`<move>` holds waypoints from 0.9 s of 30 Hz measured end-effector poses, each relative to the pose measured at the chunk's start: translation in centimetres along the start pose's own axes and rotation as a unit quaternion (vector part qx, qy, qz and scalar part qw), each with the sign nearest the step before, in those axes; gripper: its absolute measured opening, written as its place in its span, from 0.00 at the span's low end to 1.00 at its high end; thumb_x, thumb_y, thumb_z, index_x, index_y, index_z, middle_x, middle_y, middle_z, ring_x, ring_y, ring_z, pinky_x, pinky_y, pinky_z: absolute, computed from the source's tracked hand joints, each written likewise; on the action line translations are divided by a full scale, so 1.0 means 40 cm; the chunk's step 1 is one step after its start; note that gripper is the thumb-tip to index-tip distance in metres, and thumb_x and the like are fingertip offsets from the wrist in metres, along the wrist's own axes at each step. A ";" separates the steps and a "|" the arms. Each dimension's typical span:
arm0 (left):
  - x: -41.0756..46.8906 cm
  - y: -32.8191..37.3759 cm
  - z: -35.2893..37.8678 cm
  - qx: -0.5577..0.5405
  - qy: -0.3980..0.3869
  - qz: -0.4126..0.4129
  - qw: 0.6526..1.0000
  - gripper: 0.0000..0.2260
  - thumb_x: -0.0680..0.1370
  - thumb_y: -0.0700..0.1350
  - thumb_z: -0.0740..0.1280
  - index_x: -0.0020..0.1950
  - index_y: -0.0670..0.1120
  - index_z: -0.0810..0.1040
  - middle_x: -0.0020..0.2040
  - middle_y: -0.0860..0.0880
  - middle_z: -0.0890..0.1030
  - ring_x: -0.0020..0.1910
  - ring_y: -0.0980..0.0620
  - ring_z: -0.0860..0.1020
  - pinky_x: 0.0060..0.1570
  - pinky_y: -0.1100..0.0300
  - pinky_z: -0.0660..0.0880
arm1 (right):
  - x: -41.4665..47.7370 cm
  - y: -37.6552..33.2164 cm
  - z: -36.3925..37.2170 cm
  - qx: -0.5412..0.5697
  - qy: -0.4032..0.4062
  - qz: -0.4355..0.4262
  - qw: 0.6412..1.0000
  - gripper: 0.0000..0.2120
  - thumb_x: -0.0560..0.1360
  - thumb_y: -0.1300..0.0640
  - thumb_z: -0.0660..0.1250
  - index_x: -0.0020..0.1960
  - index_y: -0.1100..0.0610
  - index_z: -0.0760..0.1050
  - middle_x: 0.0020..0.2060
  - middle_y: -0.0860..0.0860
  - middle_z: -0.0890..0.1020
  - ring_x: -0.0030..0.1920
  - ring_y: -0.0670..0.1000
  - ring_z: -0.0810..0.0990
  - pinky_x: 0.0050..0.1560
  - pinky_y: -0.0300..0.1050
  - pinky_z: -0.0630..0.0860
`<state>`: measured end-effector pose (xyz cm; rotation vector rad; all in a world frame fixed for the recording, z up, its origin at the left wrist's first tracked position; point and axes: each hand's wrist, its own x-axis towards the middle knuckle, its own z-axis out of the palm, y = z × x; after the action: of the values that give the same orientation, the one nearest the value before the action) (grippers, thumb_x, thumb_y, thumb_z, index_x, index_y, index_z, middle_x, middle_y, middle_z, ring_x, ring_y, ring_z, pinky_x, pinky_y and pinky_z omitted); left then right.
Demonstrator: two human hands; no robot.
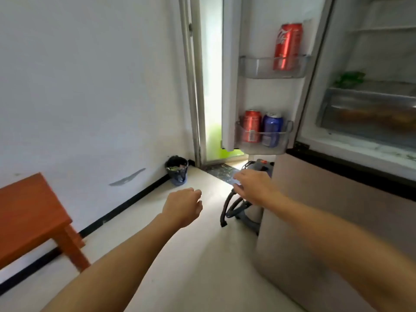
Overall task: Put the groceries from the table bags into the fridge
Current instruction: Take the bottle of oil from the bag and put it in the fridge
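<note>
Both arms reach forward over the floor [180,266]. Left hand [183,208]: fingers curled in, I see nothing in it. Right hand [254,185]: fingers loosely spread and blurred, holding nothing, in front of a grey appliance [249,212] with a black hose that stands beside the fridge [337,221]. The fridge door [258,93] is swung open. A tall red can [288,47] stands upright in the upper door shelf [252,68]. A short red can [251,126] and a blue can [272,129] stand just beside each other in the lower door shelf [263,147]. Green leafy stuff [349,78] lies on an inner shelf above a clear drawer [371,113]; I can't tell the drawer's contents. Orange worktop [29,212] at left edge. A dark bin [176,170] sits in the wall corner.
</note>
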<state>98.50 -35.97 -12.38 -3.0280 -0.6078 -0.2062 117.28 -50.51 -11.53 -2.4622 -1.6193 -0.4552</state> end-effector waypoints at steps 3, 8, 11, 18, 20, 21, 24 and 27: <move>-0.167 -0.169 0.005 -0.002 -0.017 -0.085 0.996 0.13 0.80 0.52 0.57 0.59 0.47 0.75 0.55 0.48 0.78 0.52 0.45 0.78 0.49 0.52 0.75 | 0.059 -0.238 0.038 0.033 -0.010 -0.063 0.997 0.14 0.78 0.48 0.61 0.56 0.55 0.78 0.50 0.53 0.81 0.51 0.58 0.80 0.45 0.49 0.74; -0.424 -0.425 -0.010 -0.011 -0.021 -0.231 0.973 0.12 0.80 0.52 0.59 0.55 0.48 0.76 0.51 0.49 0.80 0.47 0.49 0.79 0.43 0.57 0.74 | 0.177 -0.595 0.082 0.077 -0.006 -0.205 0.976 0.16 0.80 0.47 0.57 0.60 0.53 0.76 0.53 0.51 0.80 0.52 0.55 0.79 0.45 0.46 0.72; -0.568 -0.561 -0.032 -0.011 -0.024 -0.315 0.949 0.10 0.80 0.51 0.60 0.54 0.48 0.77 0.50 0.49 0.80 0.45 0.49 0.80 0.45 0.55 0.77 | 0.254 -0.804 0.109 0.093 -0.011 -0.276 0.957 0.17 0.80 0.46 0.56 0.62 0.53 0.75 0.53 0.49 0.80 0.52 0.52 0.79 0.45 0.46 0.72; -0.850 -0.870 -0.073 0.013 -0.035 -0.489 0.871 0.11 0.80 0.51 0.58 0.55 0.47 0.75 0.52 0.49 0.80 0.48 0.48 0.78 0.45 0.53 0.74 | 0.431 -1.287 0.160 0.161 -0.018 -0.431 0.888 0.14 0.81 0.48 0.55 0.55 0.53 0.75 0.47 0.49 0.80 0.43 0.51 0.79 0.43 0.44 0.74; -0.918 -0.940 -0.091 0.011 -0.037 -0.533 0.845 0.11 0.80 0.50 0.58 0.56 0.47 0.75 0.52 0.49 0.80 0.49 0.47 0.78 0.45 0.53 0.74 | 0.481 -1.422 0.176 0.160 -0.013 -0.472 0.867 0.13 0.80 0.48 0.55 0.53 0.54 0.75 0.46 0.49 0.79 0.44 0.53 0.79 0.41 0.46 0.73; -0.951 -0.972 -0.100 0.014 -0.035 -0.553 0.832 0.11 0.80 0.50 0.58 0.56 0.47 0.75 0.52 0.48 0.80 0.50 0.47 0.78 0.46 0.53 0.74 | 0.503 -1.489 0.184 0.159 -0.010 -0.488 0.858 0.13 0.80 0.47 0.55 0.53 0.53 0.74 0.47 0.50 0.79 0.45 0.54 0.79 0.40 0.46 0.72; -1.052 -1.047 -0.114 0.015 -0.025 -0.611 0.791 0.12 0.80 0.51 0.59 0.58 0.47 0.75 0.55 0.49 0.79 0.54 0.47 0.78 0.50 0.54 0.73 | 0.541 -1.680 0.197 0.168 -0.018 -0.528 0.832 0.14 0.80 0.46 0.55 0.57 0.52 0.74 0.50 0.50 0.79 0.48 0.54 0.80 0.41 0.47 0.73; -1.161 -1.113 -0.109 0.011 -0.023 -0.661 0.750 0.11 0.80 0.51 0.59 0.57 0.48 0.76 0.53 0.49 0.80 0.52 0.47 0.79 0.48 0.55 0.72 | 0.546 -1.863 0.209 0.175 -0.039 -0.572 0.800 0.15 0.80 0.45 0.55 0.59 0.51 0.74 0.52 0.49 0.80 0.50 0.54 0.80 0.44 0.48 0.75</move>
<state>38.29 -12.94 -13.70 -1.9266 -2.5294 -0.1291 58.47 0.78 -14.53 -1.0091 -2.7612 -0.1197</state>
